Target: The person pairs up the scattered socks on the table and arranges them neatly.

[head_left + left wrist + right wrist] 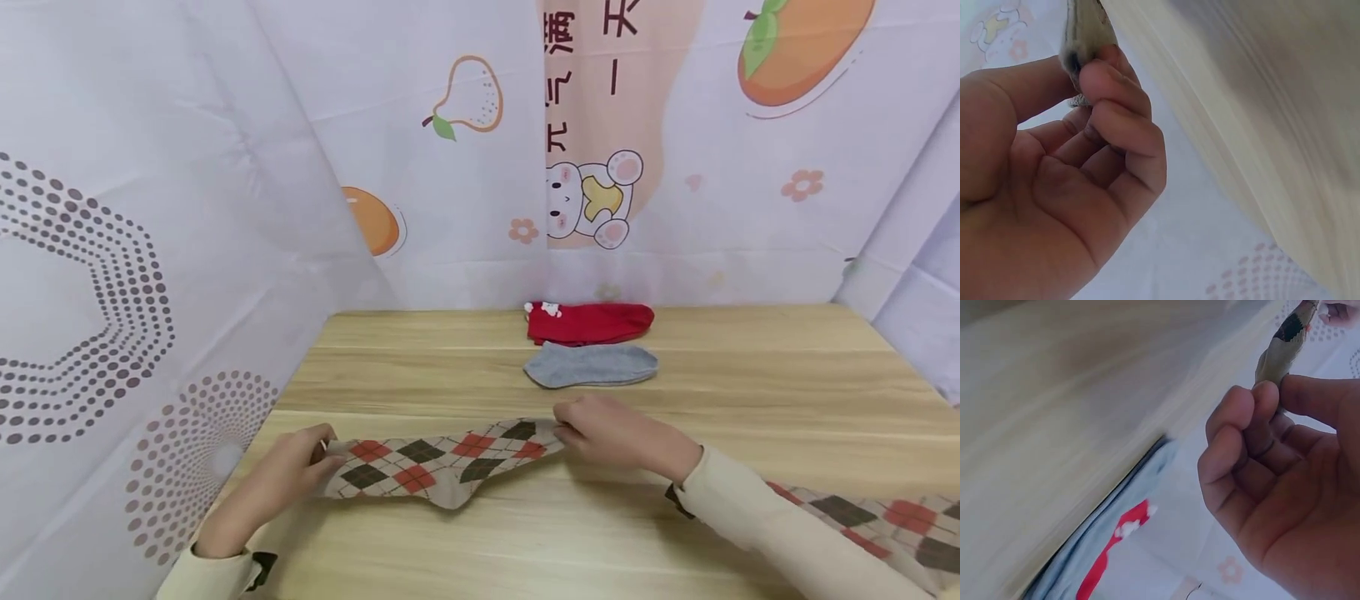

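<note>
An argyle sock (442,462) in beige, red and dark green is stretched sideways between both hands, its heel bulging downward. My left hand (292,467) pinches the cuff end; in the left wrist view, thumb and fingertips press the folded beige fabric (1088,37) together. On the other side my right hand (611,433) pinches the toe end, and the right wrist view shows the beige toe (1279,359) between thumb and forefinger. A second argyle sock (911,521) lies at the right, partly hidden beneath the right sleeve.
Toward the back of the wooden table (420,358) lie a grey sock (592,365) and, behind it, a red sock (600,322) with white trim. White printed cloth (450,208) hangs along the back and sides.
</note>
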The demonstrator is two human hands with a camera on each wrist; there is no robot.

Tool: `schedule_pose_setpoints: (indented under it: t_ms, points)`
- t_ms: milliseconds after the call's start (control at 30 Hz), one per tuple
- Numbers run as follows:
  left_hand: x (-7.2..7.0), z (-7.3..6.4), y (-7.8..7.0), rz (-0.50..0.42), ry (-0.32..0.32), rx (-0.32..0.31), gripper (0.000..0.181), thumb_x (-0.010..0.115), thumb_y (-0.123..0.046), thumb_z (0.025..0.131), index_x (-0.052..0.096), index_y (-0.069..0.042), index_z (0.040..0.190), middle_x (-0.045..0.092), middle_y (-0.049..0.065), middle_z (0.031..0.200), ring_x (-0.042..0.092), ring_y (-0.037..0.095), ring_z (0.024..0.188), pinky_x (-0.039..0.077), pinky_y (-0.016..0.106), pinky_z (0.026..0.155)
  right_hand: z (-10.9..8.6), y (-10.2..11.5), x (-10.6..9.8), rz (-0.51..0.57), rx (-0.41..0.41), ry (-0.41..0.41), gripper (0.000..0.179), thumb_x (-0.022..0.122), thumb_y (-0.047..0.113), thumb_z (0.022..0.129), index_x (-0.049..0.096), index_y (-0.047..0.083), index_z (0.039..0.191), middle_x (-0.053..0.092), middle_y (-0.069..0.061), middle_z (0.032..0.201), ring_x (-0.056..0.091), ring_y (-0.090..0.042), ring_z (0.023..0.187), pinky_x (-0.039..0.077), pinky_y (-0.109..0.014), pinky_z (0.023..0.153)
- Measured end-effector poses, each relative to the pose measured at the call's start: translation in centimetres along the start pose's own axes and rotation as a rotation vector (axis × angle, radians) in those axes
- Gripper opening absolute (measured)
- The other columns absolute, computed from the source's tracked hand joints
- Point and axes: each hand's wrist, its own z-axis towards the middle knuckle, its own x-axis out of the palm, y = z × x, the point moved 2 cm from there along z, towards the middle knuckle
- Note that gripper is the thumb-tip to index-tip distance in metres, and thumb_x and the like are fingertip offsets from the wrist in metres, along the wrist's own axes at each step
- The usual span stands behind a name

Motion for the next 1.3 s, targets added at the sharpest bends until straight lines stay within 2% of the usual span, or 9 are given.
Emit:
schedule_pose_setpoints:
  t_ms: [333, 433, 667, 900, 1067, 1200, 1300]
  points:
    - [1.4, 2.8, -3.6, -0.054, 0.030, 0.124, 0.012, 0.070, -0.008, 0.092, 0.058, -0.007, 0.093, 0.040, -0.011, 0.056, 0.033, 0.001, 0.048, 0.035, 0.022, 0.047, -4.9, -2.1, -2.3, -0.020, 0.088, -0.037, 0.031, 0.065, 0.012, 0.095, 0.048, 0.019, 0.071, 0.033, 0.013, 0.059, 0.031, -0.002, 0.054, 0.032, -0.022, 0.052]
    - [1.8, 3.6, -4.6, -0.073, 0.038, 0.145, 0.011, 0.070, -0.008, 0.092, 0.059, -0.006, 0.094, 0.040, -0.010, 0.056, 0.033, 0.001, 0.048, 0.035, 0.022, 0.047, -6.2, -2.8, -2.9, -0.015, 0.114, -0.042, 0.030, 0.065, 0.013, 0.095, 0.048, 0.019, 0.071, 0.033, 0.013, 0.059, 0.032, -0.001, 0.054, 0.032, -0.022, 0.051]
    - [3.4, 5.7, -7.0, -0.108, 0.102, 0.178, 0.011, 0.069, -0.008, 0.093, 0.058, -0.007, 0.094, 0.042, -0.009, 0.057, 0.035, 0.001, 0.049, 0.035, 0.022, 0.048, -8.8, -4.8, -4.8, 0.000, 0.186, -0.010, 0.027, 0.066, 0.014, 0.095, 0.052, 0.019, 0.073, 0.037, 0.012, 0.060, 0.034, -0.001, 0.054, 0.033, -0.021, 0.050]
    - [5.2, 7.7, -8.9, -0.090, 0.136, 0.197, 0.012, 0.068, -0.007, 0.093, 0.057, -0.009, 0.091, 0.041, -0.009, 0.059, 0.036, 0.001, 0.051, 0.035, 0.021, 0.048, -10.1, -6.9, -6.0, 0.044, 0.216, 0.086, 0.030, 0.065, 0.013, 0.095, 0.049, 0.019, 0.070, 0.036, 0.011, 0.062, 0.035, -0.003, 0.056, 0.035, -0.023, 0.054]
    - [6.1, 9.1, -10.2, -0.076, 0.139, 0.229, 0.010, 0.068, -0.009, 0.094, 0.058, -0.010, 0.094, 0.044, -0.008, 0.060, 0.037, 0.002, 0.053, 0.036, 0.021, 0.050, -10.8, -8.6, -6.7, 0.031, 0.239, 0.074, 0.032, 0.068, 0.010, 0.092, 0.050, 0.018, 0.067, 0.037, 0.011, 0.060, 0.036, -0.003, 0.056, 0.036, -0.023, 0.054]
    - [6.4, 10.5, -11.1, -0.066, 0.125, 0.277, 0.011, 0.069, -0.009, 0.093, 0.059, -0.010, 0.093, 0.041, -0.009, 0.058, 0.034, 0.001, 0.051, 0.033, 0.020, 0.047, -11.4, -9.8, -6.9, 0.042, 0.255, 0.064, 0.031, 0.068, 0.009, 0.091, 0.051, 0.017, 0.066, 0.039, 0.010, 0.061, 0.037, -0.003, 0.056, 0.036, -0.023, 0.054]
    - [6.8, 11.4, -11.5, -0.061, 0.122, 0.290, 0.011, 0.069, -0.010, 0.094, 0.058, -0.011, 0.092, 0.039, -0.010, 0.058, 0.032, 0.001, 0.050, 0.030, 0.020, 0.046, -11.7, -10.7, -6.8, 0.049, 0.280, 0.069, 0.032, 0.067, 0.008, 0.091, 0.050, 0.016, 0.066, 0.039, 0.009, 0.061, 0.036, -0.004, 0.056, 0.035, -0.024, 0.054]
